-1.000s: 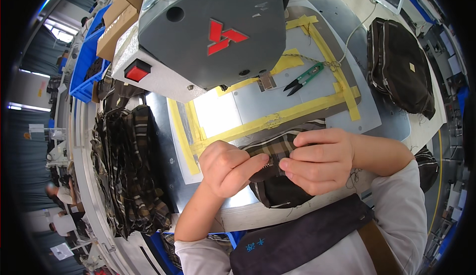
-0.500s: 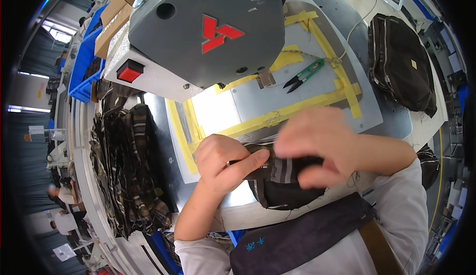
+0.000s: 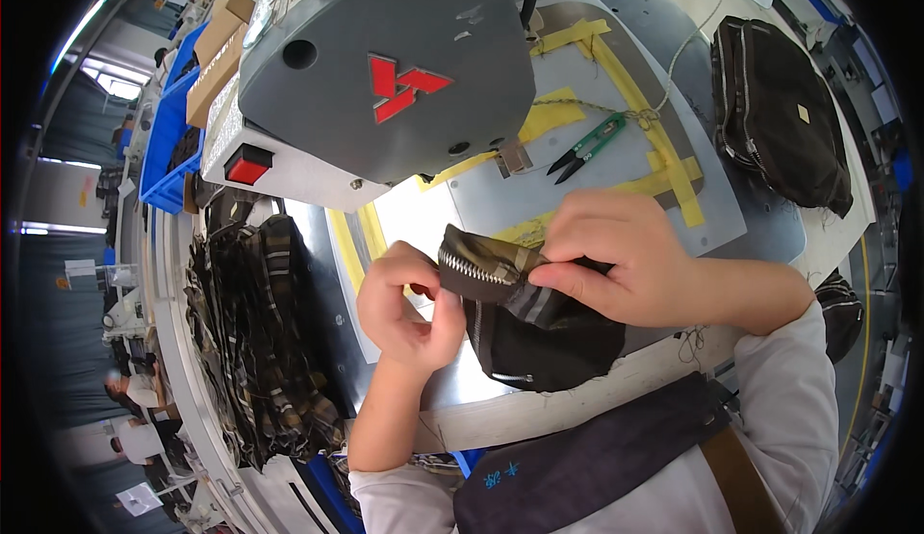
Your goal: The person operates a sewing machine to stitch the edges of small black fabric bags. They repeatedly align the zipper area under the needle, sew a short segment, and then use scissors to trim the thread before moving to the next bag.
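Observation:
In front of me is a dark fabric bag piece [image 3: 549, 346] with a plaid strip and a silver-toothed zipper [image 3: 464, 267]. Its zipper end is raised and folded over, teeth facing up. My left hand [image 3: 409, 308] is closed at the left end of that zipper, thumb and fingers pinching its edge. My right hand [image 3: 621, 260] pinches the plaid part between thumb and bent forefinger. The lower part of the piece hangs toward the table's near edge, and another zipper runs down its left side. Green thread snips [image 3: 589, 147] lie beyond my hands on the plate.
A grey sewing machine head [image 3: 385, 63] stands ahead, over a plate marked with yellow tape [image 3: 688, 192]. Plaid fabric pieces [image 3: 265, 332] are piled at left, near a blue bin [image 3: 168, 183]. A dark zippered bag [image 3: 782, 115] lies at right.
My right hand was blurred above the piece and now pinches it. The zipper end has come up and turned into view. My left hand has shifted slightly left, to the zipper's end.

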Available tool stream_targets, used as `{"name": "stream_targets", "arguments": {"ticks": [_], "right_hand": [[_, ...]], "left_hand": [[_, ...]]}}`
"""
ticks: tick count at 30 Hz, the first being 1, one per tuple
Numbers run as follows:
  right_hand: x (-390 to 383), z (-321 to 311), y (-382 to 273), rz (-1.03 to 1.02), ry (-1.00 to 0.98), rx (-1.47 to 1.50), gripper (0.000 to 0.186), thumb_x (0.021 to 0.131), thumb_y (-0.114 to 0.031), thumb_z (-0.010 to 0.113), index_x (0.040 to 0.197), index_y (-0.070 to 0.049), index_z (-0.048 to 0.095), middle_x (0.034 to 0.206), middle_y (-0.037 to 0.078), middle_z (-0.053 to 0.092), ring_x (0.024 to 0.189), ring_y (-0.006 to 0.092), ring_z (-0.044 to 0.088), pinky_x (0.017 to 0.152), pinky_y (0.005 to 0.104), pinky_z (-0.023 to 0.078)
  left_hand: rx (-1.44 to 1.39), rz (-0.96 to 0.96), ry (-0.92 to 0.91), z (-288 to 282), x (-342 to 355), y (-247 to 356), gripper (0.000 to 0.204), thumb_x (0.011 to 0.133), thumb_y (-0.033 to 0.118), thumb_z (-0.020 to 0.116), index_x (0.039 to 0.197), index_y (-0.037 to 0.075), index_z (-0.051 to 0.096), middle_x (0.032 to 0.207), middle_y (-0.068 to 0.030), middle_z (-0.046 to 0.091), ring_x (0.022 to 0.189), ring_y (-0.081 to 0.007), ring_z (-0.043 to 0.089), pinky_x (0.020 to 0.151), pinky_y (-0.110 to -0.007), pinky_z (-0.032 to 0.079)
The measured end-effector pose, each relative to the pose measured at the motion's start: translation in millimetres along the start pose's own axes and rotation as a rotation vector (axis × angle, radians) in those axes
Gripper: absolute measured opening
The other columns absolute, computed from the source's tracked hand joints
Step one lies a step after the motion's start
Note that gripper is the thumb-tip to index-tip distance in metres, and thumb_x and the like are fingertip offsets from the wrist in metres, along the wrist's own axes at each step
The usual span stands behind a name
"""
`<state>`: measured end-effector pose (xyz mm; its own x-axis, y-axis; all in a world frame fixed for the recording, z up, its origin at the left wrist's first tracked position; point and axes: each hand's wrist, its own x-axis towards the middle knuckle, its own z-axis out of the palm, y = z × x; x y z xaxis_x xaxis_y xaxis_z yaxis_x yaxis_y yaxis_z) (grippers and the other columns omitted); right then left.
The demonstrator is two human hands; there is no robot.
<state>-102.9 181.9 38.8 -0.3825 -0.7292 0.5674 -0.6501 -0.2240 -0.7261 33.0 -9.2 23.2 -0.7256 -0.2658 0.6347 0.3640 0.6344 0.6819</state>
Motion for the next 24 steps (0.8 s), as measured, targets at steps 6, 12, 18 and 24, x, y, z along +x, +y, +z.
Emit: {"name": "stream_targets", "arguments": {"ticks": [6, 12, 18, 24], "right_hand": [[2, 7, 1, -0.16, 0.088, -0.135, 0.015, 0.078, -0.01, 0.075, 0.077, -0.004, 0.062, 0.074, 0.007, 0.058, 0.062, 0.0248, 0.055, 0.053, 0.0341, 0.042], [-1, 8, 0, -0.015, 0.003, -0.054, 0.016, 0.082, -0.012, 0.069, 0.072, -0.005, 0.058, 0.068, 0.007, 0.052, 0.062, 0.0269, 0.051, 0.053, 0.0375, 0.039], [2, 9, -2, 0.009, -0.008, 0.076, 0.017, 0.083, -0.008, 0.065, 0.07, -0.003, 0.055, 0.067, 0.008, 0.05, 0.061, 0.0276, 0.049, 0.054, 0.038, 0.038], [1, 10, -1, 0.056, -0.012, 0.17, 0.019, 0.085, -0.008, 0.064, 0.07, -0.002, 0.054, 0.066, 0.008, 0.049, 0.06, 0.0262, 0.047, 0.054, 0.0361, 0.037]], "left_hand": [[-0.367, -0.522, -0.183, 6, 0, 29, 0.029, 0.092, 0.027, 0.065, 0.099, -0.001, 0.064, 0.082, -0.0018, 0.063, 0.072, -0.0094, 0.054, 0.066, -0.022, 0.043], [-0.594, -0.672, -0.029, 12, -2, 36, 0.016, 0.093, 0.014, 0.065, 0.101, 0.0, 0.065, 0.088, -0.0015, 0.063, 0.075, -0.0073, 0.055, 0.068, -0.022, 0.046], [-0.632, -0.619, 0.065, 15, -4, 46, 0.017, 0.093, 0.015, 0.065, 0.101, 0.0, 0.064, 0.089, -0.0013, 0.064, 0.076, -0.007, 0.056, 0.067, -0.022, 0.047], [-0.713, -0.688, 0.136, 19, -6, 48, 0.02, 0.094, 0.014, 0.064, 0.106, -0.001, 0.064, 0.094, -0.0024, 0.066, 0.082, -0.0072, 0.058, 0.075, -0.023, 0.047]]}}
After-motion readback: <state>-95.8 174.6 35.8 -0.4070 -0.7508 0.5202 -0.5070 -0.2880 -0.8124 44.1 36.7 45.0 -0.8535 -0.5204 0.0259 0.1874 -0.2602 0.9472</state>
